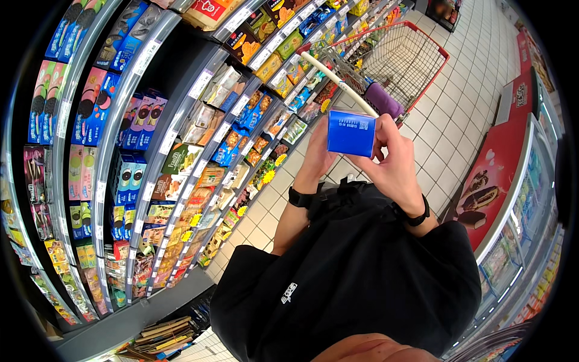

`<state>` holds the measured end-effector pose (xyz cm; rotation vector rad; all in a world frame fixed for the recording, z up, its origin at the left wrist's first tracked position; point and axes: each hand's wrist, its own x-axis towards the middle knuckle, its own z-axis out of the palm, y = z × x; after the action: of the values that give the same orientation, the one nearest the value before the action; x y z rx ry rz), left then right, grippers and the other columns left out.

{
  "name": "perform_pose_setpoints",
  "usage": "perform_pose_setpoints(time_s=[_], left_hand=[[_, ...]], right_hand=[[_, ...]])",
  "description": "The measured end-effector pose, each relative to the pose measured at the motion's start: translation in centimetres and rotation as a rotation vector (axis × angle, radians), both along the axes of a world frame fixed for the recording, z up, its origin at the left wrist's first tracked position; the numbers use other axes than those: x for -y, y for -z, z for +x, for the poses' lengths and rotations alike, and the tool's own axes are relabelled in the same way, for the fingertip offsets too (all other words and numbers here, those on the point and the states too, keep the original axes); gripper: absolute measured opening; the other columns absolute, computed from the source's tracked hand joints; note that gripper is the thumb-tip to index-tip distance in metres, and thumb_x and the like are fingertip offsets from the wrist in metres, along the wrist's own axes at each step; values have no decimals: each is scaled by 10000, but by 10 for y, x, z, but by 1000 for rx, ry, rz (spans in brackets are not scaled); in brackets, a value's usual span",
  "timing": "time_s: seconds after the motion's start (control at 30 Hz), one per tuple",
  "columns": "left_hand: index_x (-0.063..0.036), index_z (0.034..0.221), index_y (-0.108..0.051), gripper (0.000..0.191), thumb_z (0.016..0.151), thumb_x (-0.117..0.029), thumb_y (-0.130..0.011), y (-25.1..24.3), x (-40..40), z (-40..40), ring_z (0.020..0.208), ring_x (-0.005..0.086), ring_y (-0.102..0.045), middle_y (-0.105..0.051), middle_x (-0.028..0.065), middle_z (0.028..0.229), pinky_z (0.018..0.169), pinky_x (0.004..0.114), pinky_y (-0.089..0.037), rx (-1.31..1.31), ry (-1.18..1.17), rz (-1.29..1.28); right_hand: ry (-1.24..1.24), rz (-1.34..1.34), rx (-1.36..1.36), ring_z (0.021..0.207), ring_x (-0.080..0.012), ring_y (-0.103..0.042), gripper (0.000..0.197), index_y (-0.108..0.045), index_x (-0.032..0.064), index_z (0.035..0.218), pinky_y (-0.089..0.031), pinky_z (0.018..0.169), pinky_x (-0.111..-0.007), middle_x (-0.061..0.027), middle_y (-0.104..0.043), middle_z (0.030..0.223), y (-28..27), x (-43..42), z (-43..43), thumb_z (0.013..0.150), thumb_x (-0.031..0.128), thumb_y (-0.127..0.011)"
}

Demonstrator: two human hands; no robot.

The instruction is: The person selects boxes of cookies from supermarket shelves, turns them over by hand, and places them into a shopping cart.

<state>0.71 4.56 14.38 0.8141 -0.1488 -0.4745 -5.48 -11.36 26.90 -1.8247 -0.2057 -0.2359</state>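
Observation:
Both of my hands hold a blue cardboard box [351, 132] in front of my chest, one small end with printed marks facing up. My left hand [316, 151] lies along the box's left side, its fingers mostly hidden behind it. On the right side, my right hand [392, 158] grips the box between thumb and bent fingers. Each wrist wears a black band. Beyond the box stands a shopping cart [398, 68] with a pale handle and red-edged wire basket; a purple rolled item [383, 99] rests near its handle.
Supermarket shelves [176, 131] with packaged biscuits and price tags run along the left. A glass-topped chest freezer [511, 194] with a red front stands on the right. Tiled floor [434, 131] lies between them. Flattened cardboard [167, 335] is stacked at the lower left.

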Motion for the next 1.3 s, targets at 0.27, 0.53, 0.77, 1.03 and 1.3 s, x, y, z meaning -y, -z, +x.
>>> perform_pose_setpoints(time_s=[0.27, 0.53, 0.77, 1.03, 1.3], left_hand=[[-89, 1271, -516, 328, 1084, -332, -399, 23, -8, 5, 1130, 138, -602, -623, 31, 1214, 965, 336, -489, -85, -78, 12], [-66, 1256, -446, 261, 1057, -228, -490, 38, -16, 8, 1169, 216, -581, -600, 97, 1251, 1075, 431, -426, 58, -385, 236], [-50, 1239, -428, 349, 975, -115, -648, 48, -29, 28, 1099, 128, -529, -576, 61, 1179, 983, 302, -421, 191, -314, 504], [3, 1329, -429, 497, 936, -133, -699, 40, 17, 104, 1156, 175, -553, -574, 119, 1253, 1023, 329, -418, 354, -67, 627], [48, 1194, -601, 328, 1003, -217, -613, 33, 87, 245, 966, 115, -606, -664, 75, 1042, 851, 260, -479, 362, 74, 677]], right_hand=[[-2, -59, -5, 547, -59, -467, 352, -503, 29, 930, -404, 500, -232, 0, -521, 645, 1, 9, 5, 782, 93, -815], [106, -69, -114, 564, -93, -488, 441, -553, -8, 1104, -409, 522, -256, -24, -543, 668, 40, 49, 14, 804, 192, -806], [60, 19, -342, 634, -151, -541, 542, -517, -52, 1251, -457, 602, -310, -86, -583, 712, 90, 82, 4, 917, 341, -683], [244, 225, -543, 690, -116, -498, 526, -473, 0, 1333, -435, 629, -289, -55, -591, 815, 121, 103, 28, 998, 392, -578], [434, 410, -418, 955, -130, -564, 499, -475, 18, 1360, -460, 871, -287, -64, -623, 1060, 136, 142, 118, 971, 286, -636]])
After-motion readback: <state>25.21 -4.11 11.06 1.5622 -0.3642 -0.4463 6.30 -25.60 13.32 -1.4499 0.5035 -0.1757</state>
